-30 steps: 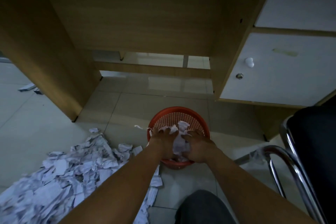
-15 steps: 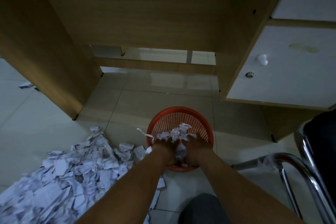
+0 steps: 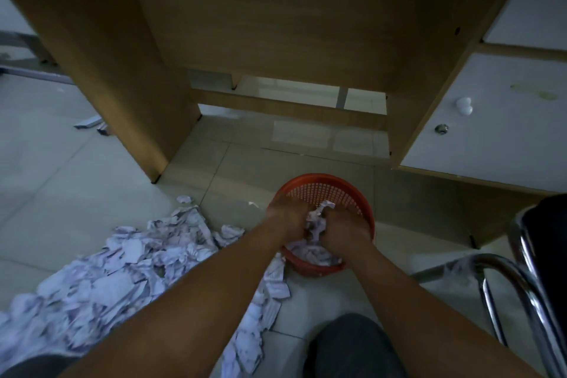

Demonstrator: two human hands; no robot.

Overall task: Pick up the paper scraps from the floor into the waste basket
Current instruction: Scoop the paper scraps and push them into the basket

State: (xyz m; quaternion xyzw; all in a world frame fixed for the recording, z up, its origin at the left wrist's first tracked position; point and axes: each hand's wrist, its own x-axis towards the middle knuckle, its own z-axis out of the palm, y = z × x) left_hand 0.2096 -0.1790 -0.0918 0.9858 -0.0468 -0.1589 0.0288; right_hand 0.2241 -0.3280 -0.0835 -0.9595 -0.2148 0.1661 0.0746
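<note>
Left hand [image 3: 287,218], right hand [image 3: 343,228] half buried in paper scraps [image 3: 316,224], chair [image 3: 549,239] cropped right

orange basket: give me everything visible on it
The waste basket is round, orange-red and plastic by its look, with a perforated mesh wall under a solid rim. It stands upright on the tiled floor in front of the desk, right of the loose scrap pile. Crumpled paper scraps lie inside. The left hand and right hand reach in, gripping a wad between them.

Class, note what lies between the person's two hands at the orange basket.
A crumpled bunch of paper scraps, held by left hand and right hand inside the basket, per the head view.
</note>
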